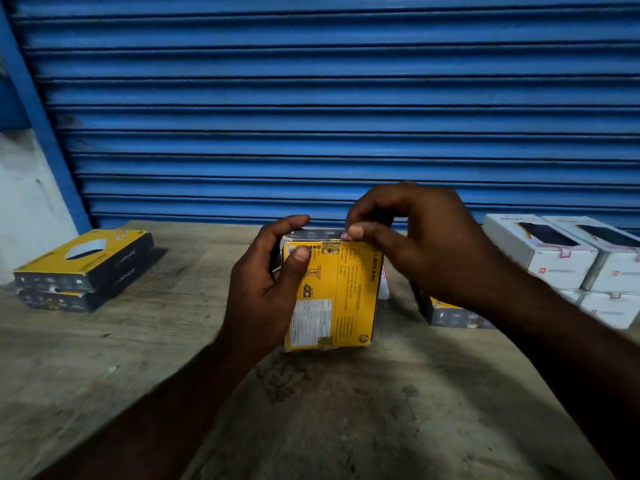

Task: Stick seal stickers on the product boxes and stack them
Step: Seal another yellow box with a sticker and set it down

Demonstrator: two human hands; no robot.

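Observation:
A yellow product box (346, 296) is held above the wooden table (104, 358), its printed back facing me. My left hand (270, 285) grips its left side, thumb lying on the yellow face. My right hand (412, 237) is at the box's top edge, thumb and fingers curled over it beside a gold seal sticker (330, 248). A second gold sticker (325, 342) sits at the bottom edge. At the left, two yellow-and-black boxes (83, 268) lie stacked.
White product boxes (568, 258) are stacked at the right against the blue roller shutter (311, 98). Another yellow-and-grey box (450, 315) lies behind my right forearm. A white wall stands at the far left.

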